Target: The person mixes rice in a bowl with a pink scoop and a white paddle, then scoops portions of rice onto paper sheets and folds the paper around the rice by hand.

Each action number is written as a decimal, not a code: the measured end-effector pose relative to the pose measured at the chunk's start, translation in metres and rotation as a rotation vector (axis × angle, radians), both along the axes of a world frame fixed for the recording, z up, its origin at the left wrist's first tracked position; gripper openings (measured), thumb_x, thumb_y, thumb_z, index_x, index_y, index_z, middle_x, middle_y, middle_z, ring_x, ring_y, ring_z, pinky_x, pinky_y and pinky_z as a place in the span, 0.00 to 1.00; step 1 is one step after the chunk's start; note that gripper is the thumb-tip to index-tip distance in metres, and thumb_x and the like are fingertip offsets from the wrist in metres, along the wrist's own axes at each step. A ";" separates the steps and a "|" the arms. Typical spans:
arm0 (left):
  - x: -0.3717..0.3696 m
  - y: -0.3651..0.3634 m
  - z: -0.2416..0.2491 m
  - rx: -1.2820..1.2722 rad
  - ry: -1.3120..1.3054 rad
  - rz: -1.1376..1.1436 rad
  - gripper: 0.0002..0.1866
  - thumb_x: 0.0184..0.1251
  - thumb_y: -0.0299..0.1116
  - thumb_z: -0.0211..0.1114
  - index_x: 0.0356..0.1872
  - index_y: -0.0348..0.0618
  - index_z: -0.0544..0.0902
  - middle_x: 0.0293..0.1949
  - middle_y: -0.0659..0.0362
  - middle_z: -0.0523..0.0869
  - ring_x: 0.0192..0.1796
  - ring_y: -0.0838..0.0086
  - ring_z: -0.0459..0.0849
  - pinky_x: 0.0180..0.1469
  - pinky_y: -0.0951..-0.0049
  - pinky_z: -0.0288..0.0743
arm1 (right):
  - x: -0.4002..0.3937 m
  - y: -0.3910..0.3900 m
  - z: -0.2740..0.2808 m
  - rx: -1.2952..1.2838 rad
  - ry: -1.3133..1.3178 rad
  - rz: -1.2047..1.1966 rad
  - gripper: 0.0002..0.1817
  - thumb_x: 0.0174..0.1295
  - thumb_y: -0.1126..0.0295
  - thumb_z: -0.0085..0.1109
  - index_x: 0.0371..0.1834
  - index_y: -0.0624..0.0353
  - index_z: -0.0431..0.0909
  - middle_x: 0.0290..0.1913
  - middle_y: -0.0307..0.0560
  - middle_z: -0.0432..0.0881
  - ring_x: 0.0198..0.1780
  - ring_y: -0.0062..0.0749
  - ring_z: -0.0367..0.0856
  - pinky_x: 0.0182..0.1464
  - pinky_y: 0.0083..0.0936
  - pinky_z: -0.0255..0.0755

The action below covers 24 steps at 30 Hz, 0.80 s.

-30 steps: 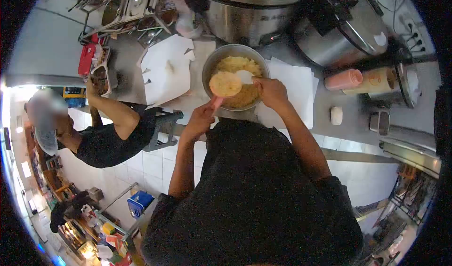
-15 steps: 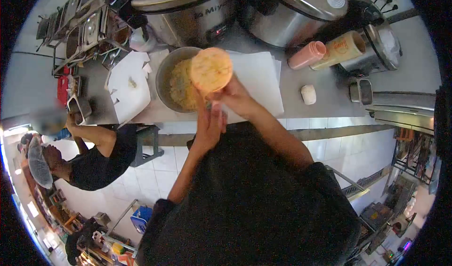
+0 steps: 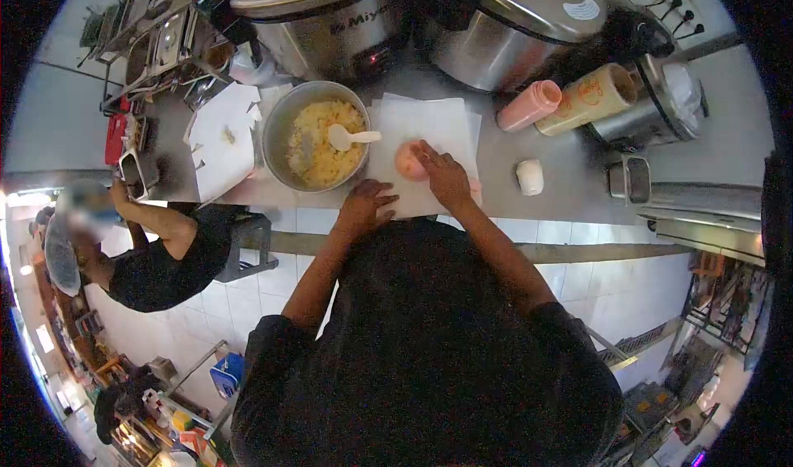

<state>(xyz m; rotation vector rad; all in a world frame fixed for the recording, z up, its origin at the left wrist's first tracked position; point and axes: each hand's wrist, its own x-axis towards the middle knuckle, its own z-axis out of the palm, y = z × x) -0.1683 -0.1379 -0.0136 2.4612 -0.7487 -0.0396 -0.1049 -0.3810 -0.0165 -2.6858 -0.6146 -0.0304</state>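
Note:
A small pink bowl sits bottom up on a stack of white paper sheets. My right hand has its fingers on the bowl's right side; part of the bowl is hidden under them. At the near left corner of the paper, my left hand lies with fingers spread, holding nothing. Just beyond it stands a metal pot of yellowish rice. A pale rice paddle rests on the rice, its handle pointing right across the rim.
Large rice cookers line the back. A pink bottle, a yellowish cylinder and a white lump are on the right. Cut white paper lies left. Another person works at the counter's left end.
The rice-filled bowl was held up in both hands over the pot. Now it is turned over on the paper at the right, and my left hand has let go of it.

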 end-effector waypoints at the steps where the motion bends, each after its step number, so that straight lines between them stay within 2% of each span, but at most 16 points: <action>1: 0.001 0.002 -0.002 0.000 0.009 -0.007 0.15 0.61 0.40 0.66 0.48 0.52 0.86 0.56 0.58 0.82 0.59 0.57 0.77 0.65 0.55 0.67 | 0.003 0.003 0.010 -0.104 0.051 0.057 0.33 0.59 0.77 0.50 0.71 0.46 0.65 0.70 0.43 0.68 0.52 0.45 0.79 0.50 0.37 0.79; 4: 0.004 0.004 -0.008 -0.017 0.043 -0.015 0.15 0.61 0.41 0.66 0.46 0.51 0.87 0.55 0.58 0.83 0.59 0.58 0.78 0.65 0.55 0.68 | 0.015 0.009 0.044 -0.091 0.076 0.051 0.33 0.58 0.77 0.51 0.70 0.42 0.66 0.69 0.44 0.70 0.54 0.46 0.79 0.50 0.37 0.79; 7: 0.006 0.000 -0.022 0.008 0.055 0.094 0.14 0.61 0.40 0.66 0.45 0.48 0.86 0.48 0.56 0.86 0.52 0.60 0.81 0.60 0.57 0.70 | 0.031 0.030 0.107 0.233 -0.287 0.056 0.34 0.58 0.75 0.53 0.70 0.38 0.66 0.69 0.44 0.70 0.52 0.46 0.80 0.51 0.37 0.79; 9: 0.010 -0.004 -0.017 0.123 -0.025 0.024 0.13 0.62 0.40 0.65 0.45 0.47 0.85 0.47 0.54 0.86 0.51 0.59 0.81 0.59 0.57 0.70 | 0.049 0.064 0.132 0.439 -0.467 0.189 0.31 0.57 0.73 0.54 0.67 0.38 0.70 0.62 0.42 0.76 0.56 0.40 0.79 0.52 0.33 0.77; 11: 0.010 -0.012 -0.005 0.162 -0.107 0.020 0.13 0.63 0.39 0.65 0.45 0.46 0.85 0.46 0.53 0.85 0.51 0.57 0.81 0.58 0.56 0.70 | 0.059 0.097 0.155 0.369 -0.364 0.405 0.30 0.59 0.70 0.56 0.67 0.40 0.70 0.62 0.45 0.75 0.61 0.43 0.75 0.60 0.38 0.71; 14: 0.016 -0.025 0.004 0.066 -0.306 0.158 0.15 0.62 0.38 0.65 0.48 0.46 0.83 0.46 0.54 0.85 0.53 0.54 0.81 0.60 0.53 0.69 | 0.056 0.141 0.145 0.081 -0.603 0.337 0.30 0.58 0.64 0.61 0.67 0.43 0.70 0.63 0.48 0.73 0.65 0.45 0.70 0.67 0.46 0.61; 17: 0.022 -0.039 0.021 -0.115 -0.204 0.442 0.13 0.63 0.35 0.64 0.48 0.45 0.84 0.46 0.56 0.86 0.54 0.56 0.81 0.61 0.54 0.68 | 0.032 0.102 0.154 0.463 -0.132 0.501 0.36 0.54 0.56 0.66 0.68 0.44 0.68 0.65 0.49 0.70 0.67 0.47 0.66 0.70 0.53 0.54; 19: 0.024 -0.021 0.002 -0.125 -0.020 0.264 0.12 0.64 0.34 0.64 0.47 0.45 0.85 0.45 0.55 0.87 0.52 0.58 0.82 0.61 0.56 0.69 | 0.011 0.055 0.133 0.272 -0.120 0.262 0.42 0.47 0.52 0.72 0.69 0.43 0.66 0.65 0.48 0.69 0.66 0.47 0.67 0.69 0.57 0.54; 20: 0.023 -0.016 -0.007 -0.133 0.074 0.176 0.11 0.64 0.33 0.64 0.46 0.44 0.86 0.44 0.55 0.87 0.51 0.59 0.83 0.60 0.57 0.70 | -0.004 0.025 0.117 0.177 -0.077 0.137 0.42 0.48 0.49 0.71 0.68 0.44 0.67 0.64 0.49 0.70 0.65 0.49 0.68 0.68 0.63 0.51; 22: 0.024 -0.023 0.007 -0.238 0.139 0.222 0.10 0.64 0.33 0.64 0.44 0.44 0.87 0.43 0.55 0.88 0.48 0.59 0.85 0.58 0.60 0.73 | -0.024 -0.033 0.065 -0.014 0.079 -0.008 0.36 0.50 0.47 0.68 0.63 0.46 0.71 0.61 0.49 0.72 0.64 0.49 0.69 0.68 0.69 0.47; 23: 0.021 -0.027 0.014 -0.287 0.181 0.239 0.10 0.63 0.32 0.65 0.43 0.44 0.87 0.42 0.55 0.88 0.47 0.60 0.85 0.56 0.62 0.74 | -0.031 -0.053 0.040 -0.107 0.197 -0.033 0.31 0.53 0.49 0.67 0.59 0.47 0.75 0.60 0.49 0.74 0.63 0.48 0.70 0.68 0.70 0.46; 24: 0.019 -0.029 0.018 -0.293 0.168 0.222 0.10 0.63 0.32 0.65 0.43 0.45 0.87 0.41 0.55 0.89 0.46 0.60 0.86 0.55 0.62 0.75 | -0.035 -0.064 0.033 -0.080 0.264 -0.015 0.26 0.54 0.51 0.66 0.55 0.48 0.77 0.58 0.49 0.76 0.62 0.47 0.72 0.69 0.67 0.48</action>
